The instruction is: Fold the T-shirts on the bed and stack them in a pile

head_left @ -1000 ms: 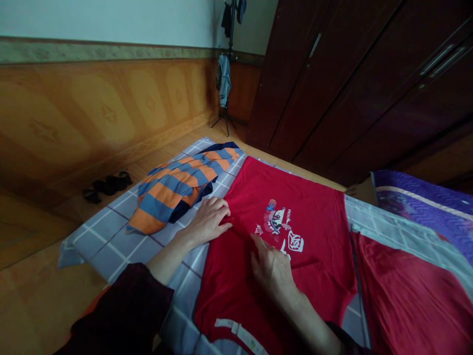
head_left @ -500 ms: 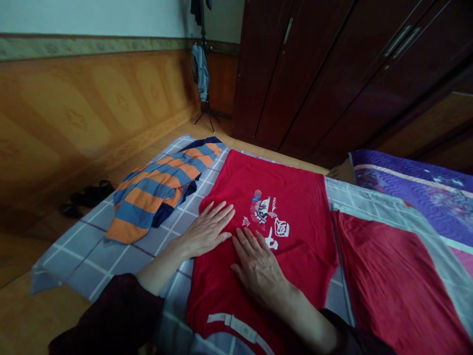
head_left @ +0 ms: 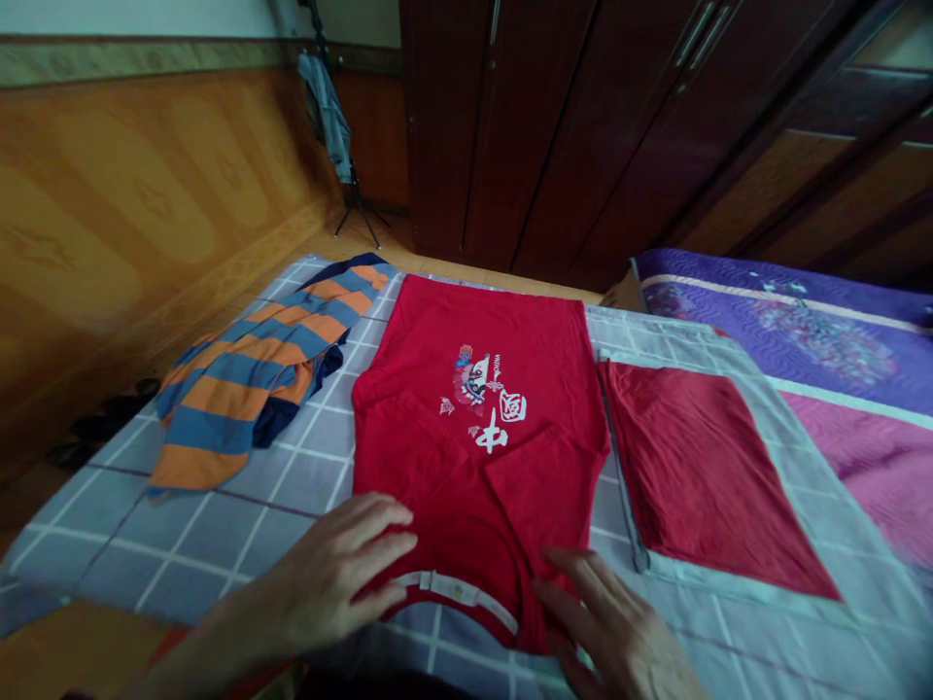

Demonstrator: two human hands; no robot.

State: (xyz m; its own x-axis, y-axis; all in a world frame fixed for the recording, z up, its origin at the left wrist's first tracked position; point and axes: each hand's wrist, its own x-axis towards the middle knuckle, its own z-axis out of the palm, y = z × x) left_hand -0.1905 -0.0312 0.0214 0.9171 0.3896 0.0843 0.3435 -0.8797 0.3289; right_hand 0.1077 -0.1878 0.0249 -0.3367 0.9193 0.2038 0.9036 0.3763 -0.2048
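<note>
Left hand (head_left: 335,569) flat on edge of red T-shirt (head_left: 473,331), just beside white neck strip (head_left: 452,591). Right hand (head_left: 612,622) open, fingers near shirt's bottom edge. Orange-blue striped cloth (head_left: 248,379) up past left hand. Dark red cloth (head_left: 700,467) up past right hand. Both on gray checked blanket (head_left: 219,554).

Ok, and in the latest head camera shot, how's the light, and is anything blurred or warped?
In the head view, the light is dim and soft, with no hard glare; the left hand and right hand look slightly soft; the red T-shirt looks fairly sharp; the wide lens bends and tilts the lines of the wardrobe doors.
</note>
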